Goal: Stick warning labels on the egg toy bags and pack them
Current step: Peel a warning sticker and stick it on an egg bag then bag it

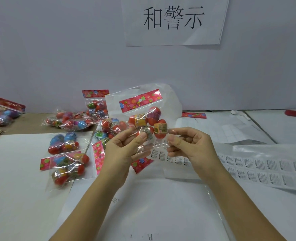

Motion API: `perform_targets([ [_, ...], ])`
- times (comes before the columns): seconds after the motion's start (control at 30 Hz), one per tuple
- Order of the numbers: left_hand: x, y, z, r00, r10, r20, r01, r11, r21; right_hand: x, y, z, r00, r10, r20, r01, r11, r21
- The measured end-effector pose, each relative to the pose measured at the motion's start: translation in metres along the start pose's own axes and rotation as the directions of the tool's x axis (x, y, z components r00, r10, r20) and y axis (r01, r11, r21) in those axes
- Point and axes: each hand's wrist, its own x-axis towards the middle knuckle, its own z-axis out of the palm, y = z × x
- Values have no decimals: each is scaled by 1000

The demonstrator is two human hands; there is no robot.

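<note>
White tabletop [22,188] and a pale wall set the scene, with a paper sign [173,20] taped up high. Held upright above the middle of the table is the egg toy bag [143,115], clear film with a red flowered header and several red eggs bunched in its lower half. A larger clear outer bag [173,101] seems to surround it, though the film layers are hard to tell apart. The left hand [124,148] pinches the bottom edge between thumb and curled fingers; the right hand [187,145] pinches the film just beside it.

The bag is probably light but bottom-heavy, its film slick, crinkly and limp, so the eggs will likely shift and roll. The flat film or the stiffer header looks like a better hold than the eggs.

Just below and to the right lies the warning label sheet [256,167]. More filled bags [69,145] are scattered to the left.
</note>
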Motion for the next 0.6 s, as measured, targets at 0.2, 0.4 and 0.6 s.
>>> perform_targets([
  [0.2,-9,-2,9,977,188,-102,-200,972,-122,-15,6,13,765,-641,-66,600,746,-290],
  [0.4,-19,-2,14,965,128,229,-66,963,-259,-20,20,18,416,-750,514,769,-11,-639],
  [0.6,-10,-4,7,985,-43,167,82,969,-234,-20,13,15,706,-707,34,579,549,-602],
])
